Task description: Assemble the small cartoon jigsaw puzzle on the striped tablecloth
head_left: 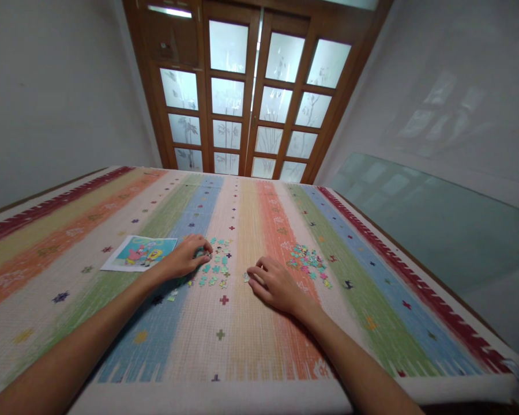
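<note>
My left hand (187, 257) is at the left side of a spread of loose jigsaw pieces (216, 268), mostly teal. Its fingers are curled towards the thumb, and what lies between the fingertips is too small to make out. To the right of that spread, my right hand (272, 283) rests low over the yellow stripe of the cloth. A small pale jigsaw piece (246, 277) is pinched at its fingertips. Left of my left hand lies a printed picture (140, 253) of cartoon figures, partly overlapped by the wrist.
A heap of mixed jigsaw pieces (308, 262) lies right of my right hand. The striped, patterned cloth (207, 351) covers the whole table. A greenish glass panel (415, 213) leans along the right wall, and wooden glazed doors (246, 118) stand behind the far edge.
</note>
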`<state>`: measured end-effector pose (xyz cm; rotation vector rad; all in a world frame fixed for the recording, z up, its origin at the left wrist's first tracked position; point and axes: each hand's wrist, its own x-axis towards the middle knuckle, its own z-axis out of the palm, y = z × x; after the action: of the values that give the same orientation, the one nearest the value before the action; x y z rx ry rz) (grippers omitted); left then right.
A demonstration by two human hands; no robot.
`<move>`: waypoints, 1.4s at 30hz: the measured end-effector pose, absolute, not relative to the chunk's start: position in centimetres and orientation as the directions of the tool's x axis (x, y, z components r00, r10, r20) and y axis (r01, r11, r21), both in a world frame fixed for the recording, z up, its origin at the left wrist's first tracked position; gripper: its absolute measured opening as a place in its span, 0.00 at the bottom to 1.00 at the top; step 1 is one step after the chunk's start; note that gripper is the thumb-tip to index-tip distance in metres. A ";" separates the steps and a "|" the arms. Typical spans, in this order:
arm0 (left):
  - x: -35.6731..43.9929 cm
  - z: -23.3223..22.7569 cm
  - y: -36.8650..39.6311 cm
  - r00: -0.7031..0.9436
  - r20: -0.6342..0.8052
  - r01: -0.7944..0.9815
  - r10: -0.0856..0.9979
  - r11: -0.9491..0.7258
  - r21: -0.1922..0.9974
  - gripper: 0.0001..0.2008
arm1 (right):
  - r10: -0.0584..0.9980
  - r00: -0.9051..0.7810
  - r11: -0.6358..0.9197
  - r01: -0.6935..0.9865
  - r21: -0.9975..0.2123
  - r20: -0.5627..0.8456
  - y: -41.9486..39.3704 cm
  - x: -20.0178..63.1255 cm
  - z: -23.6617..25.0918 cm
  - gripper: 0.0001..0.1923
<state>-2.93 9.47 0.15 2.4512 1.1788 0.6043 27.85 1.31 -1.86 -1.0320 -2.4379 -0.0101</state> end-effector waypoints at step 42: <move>4.1 -1.7 0.5 0.747 0.431 0.431 0.507 -0.862 0.267 0.13 | 0.880 -0.385 0.472 0.644 -0.602 0.278 1.3 28.5 -0.8 0.05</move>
<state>4.09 0.49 -1.66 2.7937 0.7546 0.7542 28.50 1.32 -0.82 -1.2589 -2.1522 0.5402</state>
